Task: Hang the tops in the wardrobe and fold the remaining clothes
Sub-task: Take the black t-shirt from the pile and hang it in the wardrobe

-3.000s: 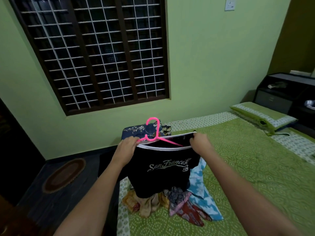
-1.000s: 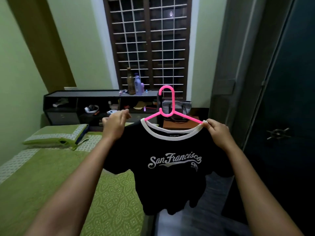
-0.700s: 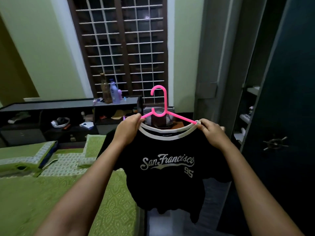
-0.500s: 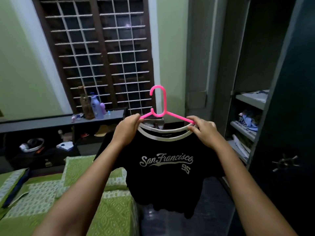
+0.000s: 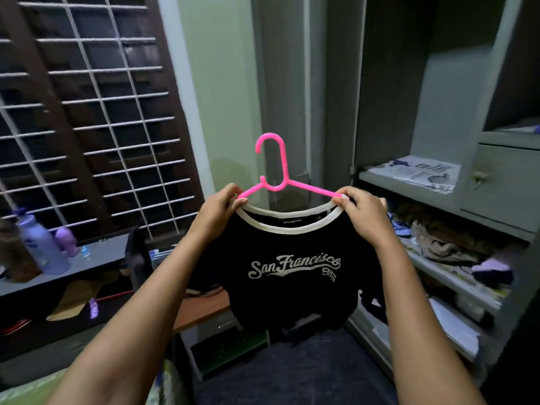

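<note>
At centre, just in front of the open wardrobe [image 5: 438, 200]: left hand [image 5: 217, 210] pinching the black top [image 5: 292, 273] at its left shoulder, thumb and fingers clamped over cloth and hanger arm together. Right hand [image 5: 362, 213] gripping the right shoulder the same way, fingers curled round the white neckband where the pink hanger [image 5: 274, 173] disappears into the collar. Held at both ends, probably to keep the shoulders seated on the hanger arms and the garment spread flat instead of sliding off one side. Hook upright and free above the hands, ready to catch a rail; no rail visible anywhere. Top hanging clear in the air, front print facing the camera, hem loose above the dark floor, touching no shelf.

Further right, wardrobe shelves [image 5: 423, 185] with newspaper lining [image 5: 420, 172] and loosely piled clothes [image 5: 444, 244]. Left and far, a barred window [image 5: 87, 112]; beneath it a dark table [image 5: 96, 255] carrying bottles [image 5: 41, 247].
</note>
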`<state>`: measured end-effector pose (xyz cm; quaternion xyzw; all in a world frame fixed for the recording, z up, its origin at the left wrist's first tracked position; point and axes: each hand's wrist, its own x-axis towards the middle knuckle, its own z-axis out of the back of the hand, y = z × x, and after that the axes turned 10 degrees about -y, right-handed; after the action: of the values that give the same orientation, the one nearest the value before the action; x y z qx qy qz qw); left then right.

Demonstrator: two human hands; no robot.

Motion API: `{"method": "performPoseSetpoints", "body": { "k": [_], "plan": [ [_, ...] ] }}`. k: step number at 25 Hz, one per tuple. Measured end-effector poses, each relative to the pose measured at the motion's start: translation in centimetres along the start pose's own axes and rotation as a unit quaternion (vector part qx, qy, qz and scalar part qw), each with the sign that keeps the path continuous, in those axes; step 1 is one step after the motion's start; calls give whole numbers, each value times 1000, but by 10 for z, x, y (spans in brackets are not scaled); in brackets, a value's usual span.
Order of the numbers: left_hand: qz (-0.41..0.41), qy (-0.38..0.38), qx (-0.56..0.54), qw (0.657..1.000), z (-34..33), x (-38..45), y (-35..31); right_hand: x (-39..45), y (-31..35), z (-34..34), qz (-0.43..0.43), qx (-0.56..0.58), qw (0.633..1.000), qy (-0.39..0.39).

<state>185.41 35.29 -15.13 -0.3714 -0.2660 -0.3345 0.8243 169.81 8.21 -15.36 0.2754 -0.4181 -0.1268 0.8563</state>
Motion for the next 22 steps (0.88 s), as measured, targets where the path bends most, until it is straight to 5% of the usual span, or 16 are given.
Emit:
{"method": "performPoseSetpoints", "body": {
  "k": [8,11,17,22],
  "plan": [
    [-51,-79,-171,981,-178,162,-4,119,-91,23,-96,-70,989,-89],
    [-72,-47,-248,965,-246,206,-36,127,-128,48,-129,-149,968,-156],
    [-176,68,-364,912,-358,273,-143,108,-158,106,-174,-333,870,-321],
    [-240,104,-396,880,-409,305,-243,102,-121,137,-253,-476,731,-417]
  ]
}}
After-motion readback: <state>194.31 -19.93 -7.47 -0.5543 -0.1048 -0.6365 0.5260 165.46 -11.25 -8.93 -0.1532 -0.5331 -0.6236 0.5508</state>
